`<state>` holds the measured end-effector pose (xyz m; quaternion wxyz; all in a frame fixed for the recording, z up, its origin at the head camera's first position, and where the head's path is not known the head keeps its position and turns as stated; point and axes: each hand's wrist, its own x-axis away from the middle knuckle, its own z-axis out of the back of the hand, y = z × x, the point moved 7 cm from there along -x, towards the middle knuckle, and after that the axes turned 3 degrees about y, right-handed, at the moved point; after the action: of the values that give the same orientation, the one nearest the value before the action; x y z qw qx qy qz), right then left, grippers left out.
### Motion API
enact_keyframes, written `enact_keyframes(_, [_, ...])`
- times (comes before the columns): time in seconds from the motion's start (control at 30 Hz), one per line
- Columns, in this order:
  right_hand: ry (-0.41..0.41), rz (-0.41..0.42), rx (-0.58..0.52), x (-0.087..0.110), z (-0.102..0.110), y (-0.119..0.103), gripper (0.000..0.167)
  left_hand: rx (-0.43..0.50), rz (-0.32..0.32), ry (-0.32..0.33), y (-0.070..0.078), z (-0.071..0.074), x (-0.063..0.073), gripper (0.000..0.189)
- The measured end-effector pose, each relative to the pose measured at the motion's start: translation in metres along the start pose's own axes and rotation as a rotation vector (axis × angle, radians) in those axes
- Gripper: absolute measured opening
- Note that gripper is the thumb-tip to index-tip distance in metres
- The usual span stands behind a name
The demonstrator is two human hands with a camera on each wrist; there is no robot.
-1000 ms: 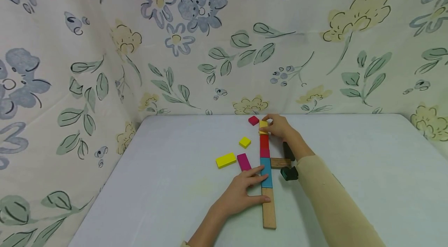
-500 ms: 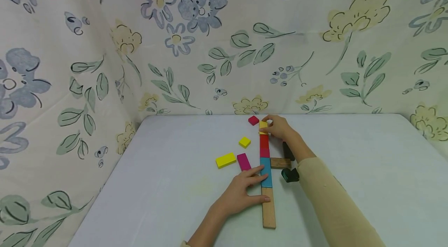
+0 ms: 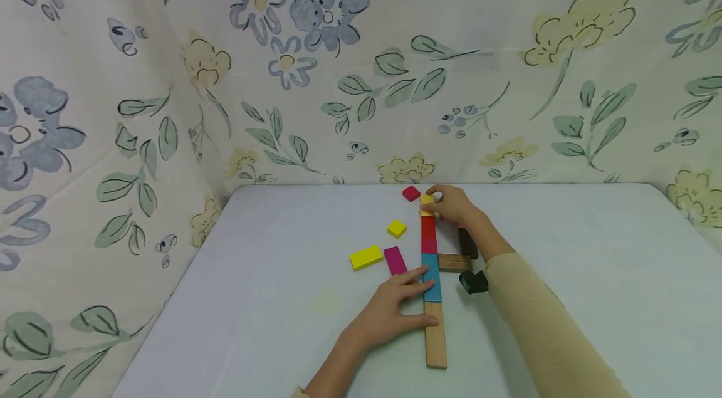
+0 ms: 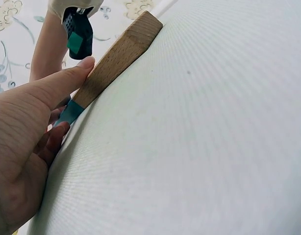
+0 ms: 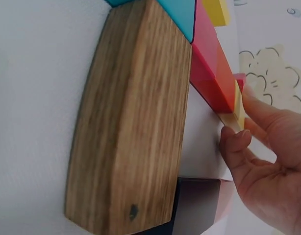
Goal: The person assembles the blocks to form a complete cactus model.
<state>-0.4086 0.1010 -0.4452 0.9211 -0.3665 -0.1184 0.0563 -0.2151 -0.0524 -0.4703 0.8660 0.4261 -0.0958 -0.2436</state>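
A straight row of wooden blocks runs away from me in the head view. It starts with a natural wood block, then blue, pink, red and a yellow block at the far end. My left hand lies across the near part, fingertips touching the blue section and the thumb on the natural wood. At the far end my right hand pinches the yellow block between thumb and fingers. A brown wood-grained block sticks out to the right of the row, touching it.
Left of the row lie a yellow rectangular block, a magenta block, a small yellow block and a small red block. A dark block sits under the right forearm. A black device hangs at the right sleeve.
The head view has shifted very slightly, so everything sits a little further right. Both hands and the blocks keep their places.
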Motion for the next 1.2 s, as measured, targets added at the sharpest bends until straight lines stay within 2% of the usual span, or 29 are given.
enact_keyframes(0.4, [0.016,0.019,0.047,-0.009,0.003,-0.003,0.049,-0.005,-0.005,-0.002,-0.001,-0.001,0.0,0.061])
enact_keyframes(0.67, [0.011,-0.002,0.029,-0.011,0.005,-0.007,0.046,-0.003,-0.008,-0.001,-0.001,-0.001,0.0,0.061])
enact_keyframes(0.77, [0.028,0.018,0.032,-0.013,0.008,-0.011,0.045,0.001,-0.011,0.0,-0.001,-0.001,-0.001,0.061])
enact_keyframes(1.03, [0.082,0.141,0.077,-0.024,0.005,-0.026,0.044,-0.001,-0.015,0.001,-0.002,-0.001,-0.001,0.061])
enact_keyframes(1.2, [0.099,0.12,0.065,-0.028,-0.002,-0.029,0.048,0.007,-0.027,0.005,-0.001,0.0,0.0,0.061])
